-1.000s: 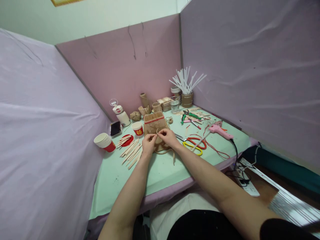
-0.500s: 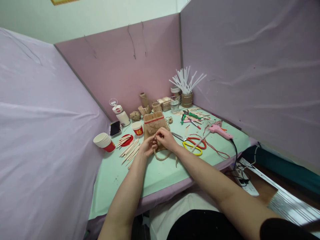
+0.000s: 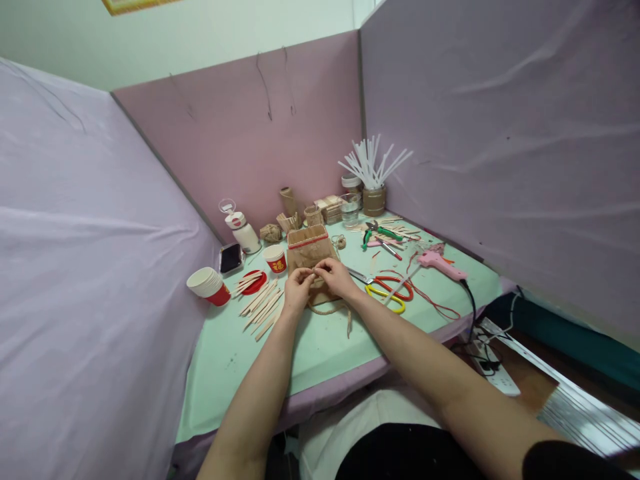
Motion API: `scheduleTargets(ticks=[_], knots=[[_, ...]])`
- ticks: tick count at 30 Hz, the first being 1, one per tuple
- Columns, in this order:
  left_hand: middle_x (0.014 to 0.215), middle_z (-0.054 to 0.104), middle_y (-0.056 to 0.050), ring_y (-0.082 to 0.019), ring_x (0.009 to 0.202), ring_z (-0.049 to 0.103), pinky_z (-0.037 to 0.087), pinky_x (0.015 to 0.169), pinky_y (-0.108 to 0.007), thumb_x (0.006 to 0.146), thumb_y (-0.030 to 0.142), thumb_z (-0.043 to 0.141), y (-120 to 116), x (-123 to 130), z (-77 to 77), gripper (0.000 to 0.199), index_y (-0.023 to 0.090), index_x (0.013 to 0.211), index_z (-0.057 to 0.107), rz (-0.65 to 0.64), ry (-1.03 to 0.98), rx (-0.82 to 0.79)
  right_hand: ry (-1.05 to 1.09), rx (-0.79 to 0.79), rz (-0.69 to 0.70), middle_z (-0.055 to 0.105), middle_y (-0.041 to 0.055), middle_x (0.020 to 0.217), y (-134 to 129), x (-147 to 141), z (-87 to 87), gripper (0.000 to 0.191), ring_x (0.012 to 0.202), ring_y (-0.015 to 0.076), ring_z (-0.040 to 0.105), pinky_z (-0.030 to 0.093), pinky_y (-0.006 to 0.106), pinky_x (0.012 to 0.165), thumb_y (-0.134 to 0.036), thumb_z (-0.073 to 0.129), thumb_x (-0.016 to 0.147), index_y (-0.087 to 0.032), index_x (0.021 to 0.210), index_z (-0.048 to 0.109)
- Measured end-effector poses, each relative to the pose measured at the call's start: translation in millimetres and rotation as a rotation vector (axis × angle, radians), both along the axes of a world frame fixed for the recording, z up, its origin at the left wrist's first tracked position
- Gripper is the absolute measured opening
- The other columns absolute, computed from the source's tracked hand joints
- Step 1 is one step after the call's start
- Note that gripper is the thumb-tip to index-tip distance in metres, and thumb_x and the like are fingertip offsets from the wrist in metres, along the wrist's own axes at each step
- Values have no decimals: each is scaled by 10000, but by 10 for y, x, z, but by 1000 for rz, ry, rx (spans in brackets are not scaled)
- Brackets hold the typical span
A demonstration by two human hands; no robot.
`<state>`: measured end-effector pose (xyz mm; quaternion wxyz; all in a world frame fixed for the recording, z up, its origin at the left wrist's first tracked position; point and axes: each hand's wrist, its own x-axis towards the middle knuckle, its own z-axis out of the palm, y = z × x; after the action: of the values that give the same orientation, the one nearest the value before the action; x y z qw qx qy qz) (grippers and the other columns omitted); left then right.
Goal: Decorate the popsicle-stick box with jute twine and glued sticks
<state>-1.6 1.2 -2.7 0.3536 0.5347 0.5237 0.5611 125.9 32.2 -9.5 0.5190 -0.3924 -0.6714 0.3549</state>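
Both hands meet over the front of a brown kraft-coloured box with a red-edged top. My left hand is closed in a pinch, its fingertips touching those of my right hand. Thumb and finger of my right hand are likewise pressed together at the same spot. Between them is what looks like part of a tan jute cord; the pinched bit is tiny and mostly hidden. The cord loops below the hands onto the table, and a loose end hangs toward the front. Scissors with red and yellow handles lie right of my right hand.
Wooden sticks, a red-and-white paper cup and stacked cups stand left. To the right are a pink glue gun, red string and green-handled pliers. White glue sticks fill a jar behind.
My left hand has turned, and its fingers now pinch against the right fingertips. The cord's loop has drawn up closer beneath the hands, and its loose end has shifted slightly left.
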Motion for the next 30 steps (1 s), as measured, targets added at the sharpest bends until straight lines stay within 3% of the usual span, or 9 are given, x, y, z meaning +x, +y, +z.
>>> scheduleTargets(ticks=[9,18,21,26,30], knots=[[621,616,-2,-122,575,535,394,567,-231,742,302,567,-47,10,-10,158,164,685,617,8,354,43,8,-95,-21,629,2,687,25,-21,-33,155,681,134,557,425,259,685,-287,524,758,-172,699,609],[566,599,6,-121,543,525,373,540,-228,722,341,596,-55,56,-31,204,170,615,567,-157,357,17,6,-127,-263,618,24,698,71,32,-43,151,703,162,542,418,301,714,-265,476,753,-184,655,557],[578,616,-5,-125,554,545,405,565,-234,712,356,607,-47,55,-40,204,164,645,594,-137,259,-12,89,-129,-216,621,15,705,72,54,-14,166,700,153,545,425,282,708,-308,487,744,-179,676,567],[574,614,-5,-124,524,543,435,531,-241,713,358,602,-53,48,-17,206,153,718,628,-43,157,-37,166,-181,-9,572,-10,621,33,52,44,261,610,124,515,424,241,610,-409,493,755,-171,694,580],[576,622,-16,-132,548,558,438,531,-237,705,327,607,-67,50,13,179,149,706,634,-5,151,-14,165,-162,16,594,-3,660,5,31,57,225,615,120,526,423,232,588,-393,553,718,-171,687,576]])
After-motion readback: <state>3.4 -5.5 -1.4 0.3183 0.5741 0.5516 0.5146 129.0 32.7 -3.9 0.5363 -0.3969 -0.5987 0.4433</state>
